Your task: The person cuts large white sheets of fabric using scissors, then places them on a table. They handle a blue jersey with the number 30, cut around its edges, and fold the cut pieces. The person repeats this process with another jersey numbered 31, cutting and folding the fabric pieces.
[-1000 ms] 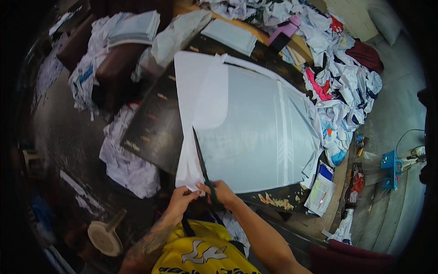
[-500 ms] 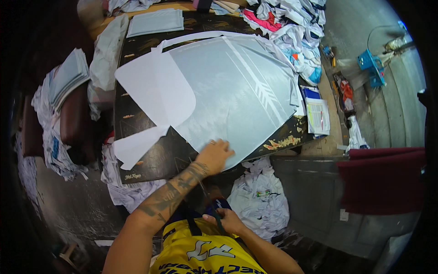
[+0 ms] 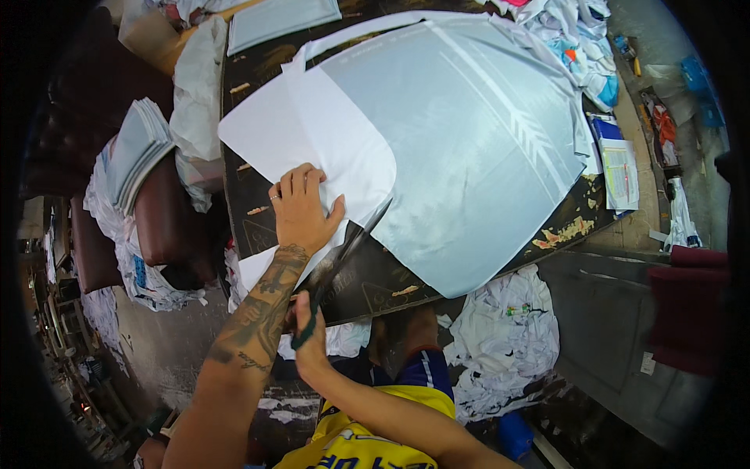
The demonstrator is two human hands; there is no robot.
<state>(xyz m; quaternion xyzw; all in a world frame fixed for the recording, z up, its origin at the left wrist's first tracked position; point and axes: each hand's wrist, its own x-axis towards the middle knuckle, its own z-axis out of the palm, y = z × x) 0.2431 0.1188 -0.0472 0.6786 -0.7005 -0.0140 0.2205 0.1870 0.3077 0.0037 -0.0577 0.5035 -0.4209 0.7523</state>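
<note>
A large piece of pale grey fabric with white stripes and an arrow-like print lies spread on the dark table. Its left part folds over as a white underside with a rounded corner. On this white part my left hand lies with its fingers stretched out, pressing near the lower edge. My right hand grips a large pair of scissors by the dark green handle. The long blades point up and right, their tips at the fabric's edge beside the rounded corner. A white strip is partly hidden under my left forearm.
A folded grey stack lies at the table's far left. Heaped fabric covers the far right, with a notebook and papers at the right edge. Below the table sits a white fabric pile. More folded cloths rest on a brown seat.
My left hand has moved left and up from the grey fabric onto the white part. My right hand has raised the scissors from my lap to the fabric's edge. The view has shifted.
</note>
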